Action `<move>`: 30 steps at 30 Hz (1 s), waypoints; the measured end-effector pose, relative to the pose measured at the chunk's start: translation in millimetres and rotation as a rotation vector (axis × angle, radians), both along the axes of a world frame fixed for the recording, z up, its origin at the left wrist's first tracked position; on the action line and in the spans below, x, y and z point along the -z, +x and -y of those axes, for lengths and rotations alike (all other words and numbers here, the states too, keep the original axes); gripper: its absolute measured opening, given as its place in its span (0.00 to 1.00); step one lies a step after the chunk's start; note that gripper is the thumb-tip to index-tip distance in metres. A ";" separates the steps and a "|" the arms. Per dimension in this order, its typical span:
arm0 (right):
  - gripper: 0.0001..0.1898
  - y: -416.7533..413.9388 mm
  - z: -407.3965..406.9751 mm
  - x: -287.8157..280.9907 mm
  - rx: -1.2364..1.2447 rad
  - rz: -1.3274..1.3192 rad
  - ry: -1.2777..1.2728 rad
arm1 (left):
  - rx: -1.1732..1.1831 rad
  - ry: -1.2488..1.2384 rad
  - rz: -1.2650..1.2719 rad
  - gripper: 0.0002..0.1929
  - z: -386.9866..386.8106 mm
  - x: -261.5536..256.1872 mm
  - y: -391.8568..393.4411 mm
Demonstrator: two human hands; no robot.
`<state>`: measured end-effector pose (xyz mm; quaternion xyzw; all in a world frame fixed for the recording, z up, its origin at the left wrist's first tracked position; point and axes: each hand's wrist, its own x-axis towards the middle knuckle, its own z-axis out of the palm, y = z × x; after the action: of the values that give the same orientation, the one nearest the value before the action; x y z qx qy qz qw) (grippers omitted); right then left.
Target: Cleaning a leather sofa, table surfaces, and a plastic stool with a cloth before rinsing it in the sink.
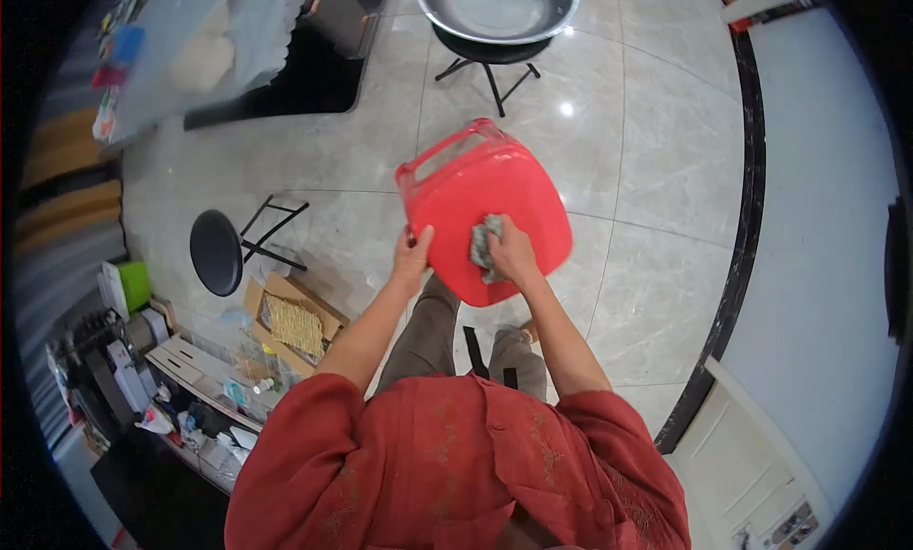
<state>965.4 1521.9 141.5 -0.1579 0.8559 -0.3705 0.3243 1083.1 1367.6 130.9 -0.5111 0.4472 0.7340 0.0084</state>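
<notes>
A red plastic chair (499,186) with an open-framed backrest is in front of me, its seat facing up towards the camera. My left hand (414,254) grips the left edge of the seat, thumb on top. In my right hand (512,250) is a crumpled grey-green cloth (485,247), pressed on the seat surface near its lower middle. The chair's legs are hidden from this view.
Beyond the chair, a metal basin (497,40) rests on a black folding stool (492,54). Another black stool (216,252) lies tilted at left, near an open cardboard box (303,286). A plastic-covered table (250,50) is upper left; a wall (820,157) is right.
</notes>
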 end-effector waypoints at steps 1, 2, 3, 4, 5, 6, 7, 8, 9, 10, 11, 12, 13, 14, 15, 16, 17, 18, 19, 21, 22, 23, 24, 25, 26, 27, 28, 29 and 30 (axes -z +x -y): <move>0.15 -7.6 25.8 4.2 -0.090 -0.018 -0.025 | -0.024 0.009 -0.003 0.34 17.8 -1.6 0.0; 0.15 -13.1 48.4 8.6 -0.112 -0.020 -0.014 | -0.085 0.014 0.035 0.35 34.0 -0.6 -0.7; 0.15 -16.5 72.1 14.0 -0.181 -0.030 -0.025 | -0.150 0.016 0.074 0.37 51.9 3.5 0.2; 0.16 -19.1 93.0 18.6 -0.251 -0.037 -0.037 | -0.176 0.024 0.075 0.37 68.4 12.5 3.1; 0.16 -23.6 112.9 24.1 -0.275 -0.035 -0.028 | -0.178 0.007 0.101 0.36 84.6 25.6 4.4; 0.16 -29.8 134.3 30.2 -0.321 -0.069 -0.020 | -0.176 -0.012 0.128 0.36 101.3 38.0 3.3; 0.15 -36.1 151.7 35.2 -0.364 -0.102 -0.008 | -0.192 0.002 0.130 0.36 114.2 46.4 0.5; 0.15 -42.7 167.1 40.1 -0.379 -0.099 0.004 | -0.227 0.041 0.094 0.39 126.0 55.2 -2.8; 0.15 -47.1 182.5 43.7 -0.407 -0.102 0.033 | -0.264 0.078 0.061 0.42 136.7 60.1 -5.3; 0.15 -51.7 195.5 47.1 -0.433 -0.107 0.063 | -0.292 0.085 0.052 0.43 144.5 63.4 -10.2; 0.15 -56.9 206.3 50.3 -0.443 -0.102 0.073 | -0.301 0.097 0.055 0.43 152.1 71.1 -14.7; 0.15 -60.5 214.0 55.1 -0.442 -0.103 0.079 | -0.328 0.102 0.054 0.43 158.4 77.4 -17.8; 0.15 -63.1 219.7 59.6 -0.440 -0.107 0.084 | -0.353 0.107 0.051 0.43 163.2 83.0 -20.7; 0.15 -65.0 223.3 64.7 -0.445 -0.104 0.095 | -0.358 0.119 0.053 0.43 166.5 87.8 -23.3; 0.15 -68.5 225.7 68.5 -0.456 -0.100 0.080 | -0.367 0.100 0.067 0.43 168.7 89.4 -28.6; 0.14 -71.7 227.6 71.7 -0.464 -0.097 0.065 | -0.375 0.080 0.080 0.43 171.3 92.5 -33.4; 0.14 -73.8 227.6 74.0 -0.468 -0.098 0.075 | -0.378 0.090 0.078 0.43 175.6 102.5 -35.2; 0.14 -71.1 232.0 64.2 -0.432 -0.076 0.051 | -0.400 0.098 0.095 0.41 182.9 114.3 -27.6; 0.14 -71.5 236.2 53.8 -0.390 -0.055 0.029 | -0.416 0.109 0.111 0.39 188.4 120.7 -23.2; 0.14 -71.2 254.1 32.0 -0.365 -0.151 0.034 | -0.439 0.111 0.116 0.40 198.0 126.5 -10.6; 0.14 -69.8 260.2 29.5 -0.325 -0.257 0.042 | -0.448 0.114 0.111 0.40 198.5 125.5 -12.1; 0.14 -64.4 267.4 39.7 -0.322 -0.254 0.047 | -0.444 0.119 0.115 0.40 198.2 123.7 -12.6; 0.15 -59.3 274.7 54.4 -0.567 -0.396 -0.036 | -0.360 0.005 0.170 0.39 196.2 114.3 -16.1; 0.16 -55.3 280.6 67.7 -0.811 -0.536 -0.127 | -0.277 -0.113 0.225 0.39 193.5 108.8 -17.1; 0.16 -52.2 282.2 79.5 -0.806 -0.532 -0.124 | -0.271 -0.112 0.227 0.39 187.7 110.7 -14.4; 0.18 -49.4 285.3 86.5 -0.931 -0.699 -0.247 | -0.016 -0.617 0.357 0.38 182.1 110.9 -10.5; 0.19 -50.8 287.0 93.5 -1.052 -0.868 -0.372 | 0.258 -1.117 0.471 0.37 177.3 111.5 -8.2; 0.19 -62.6 290.7 102.5 -1.049 -0.865 -0.372 | 0.262 -1.116 0.472 0.37 173.1 112.7 -7.3; 0.19 -81.9 297.8 106.6 -1.018 -0.906 -0.273 | 0.294 -1.028 0.468 0.37 168.8 104.9 -11.7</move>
<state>883.6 1224.1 35.0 -0.7184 0.6720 -0.1742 0.0457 1071.4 1198.8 26.1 -0.5306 0.7985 0.2814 -0.0403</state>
